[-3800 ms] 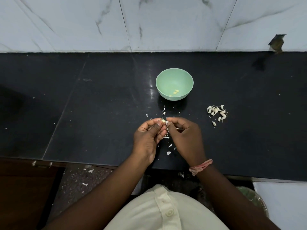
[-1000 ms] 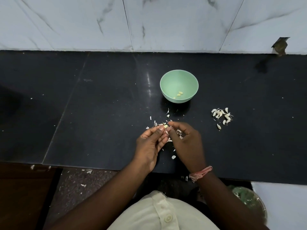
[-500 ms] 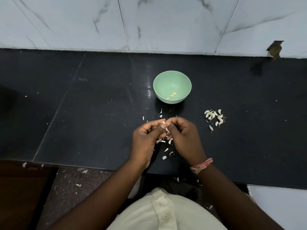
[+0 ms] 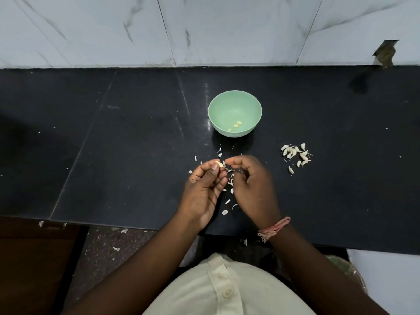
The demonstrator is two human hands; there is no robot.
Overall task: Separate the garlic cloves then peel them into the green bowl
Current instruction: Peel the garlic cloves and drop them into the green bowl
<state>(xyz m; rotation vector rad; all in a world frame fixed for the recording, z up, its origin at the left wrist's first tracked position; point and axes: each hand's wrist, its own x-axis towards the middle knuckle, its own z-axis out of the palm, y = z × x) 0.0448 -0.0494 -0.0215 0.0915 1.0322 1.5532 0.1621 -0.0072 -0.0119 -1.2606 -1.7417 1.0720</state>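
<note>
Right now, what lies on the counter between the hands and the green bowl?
Head view: only a few peel scraps on bare black counter, just before the green bowl.

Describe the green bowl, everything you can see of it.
The green bowl is round, pale mint and matte, plastic by its look. It stands upright on the black counter, beyond both hands, touched by neither. Three small yellowish peeled cloves lie on its near inner side. Peel scraps lie on the counter, outside it.

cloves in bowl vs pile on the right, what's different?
Bowl cloves look yellowish and bare; the pile looks white, skins seemingly still on. Bowl cloves are three; the pile has many more. Bowl cloves sit inside the bowl; the pile lies loose on the counter. Both are separated cloves.
</note>
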